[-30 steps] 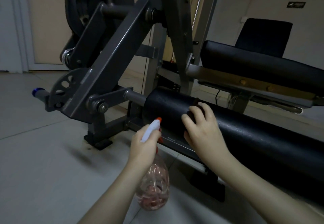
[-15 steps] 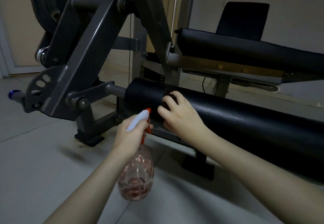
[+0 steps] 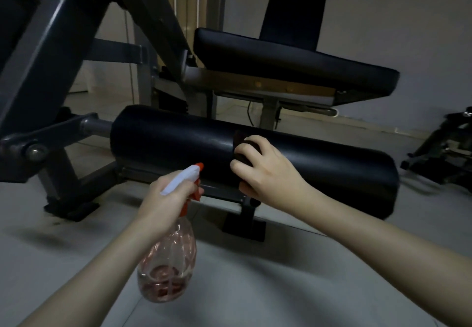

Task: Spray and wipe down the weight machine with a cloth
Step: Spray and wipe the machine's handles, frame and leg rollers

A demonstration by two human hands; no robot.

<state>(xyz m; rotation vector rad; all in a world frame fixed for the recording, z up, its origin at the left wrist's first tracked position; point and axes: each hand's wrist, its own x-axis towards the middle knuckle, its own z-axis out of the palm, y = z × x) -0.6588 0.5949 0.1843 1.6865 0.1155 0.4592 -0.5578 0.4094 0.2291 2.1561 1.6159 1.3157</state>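
Note:
A long black padded roller (image 3: 178, 145) of the weight machine lies across the middle of the view. My right hand (image 3: 268, 170) holds a dark cloth (image 3: 241, 140) against the roller's front, near its middle; most of the cloth is hidden under my fingers. My left hand (image 3: 166, 199) grips the neck of a clear spray bottle (image 3: 168, 268) with a white and orange head, its nozzle aimed at the roller a little left of the cloth. A little liquid sits in the bottle's bottom.
The machine's grey steel frame (image 3: 48, 53) slants across the upper left. A black padded bench (image 3: 293, 63) sits above and behind the roller. A dark piece of equipment (image 3: 447, 152) stands on the floor at the right. Pale tiled floor (image 3: 255, 288) lies below.
My right hand has slid the cloth rightward along the roller, away from its left end. The view has swung right with it. My left hand keeps holding the bottle.

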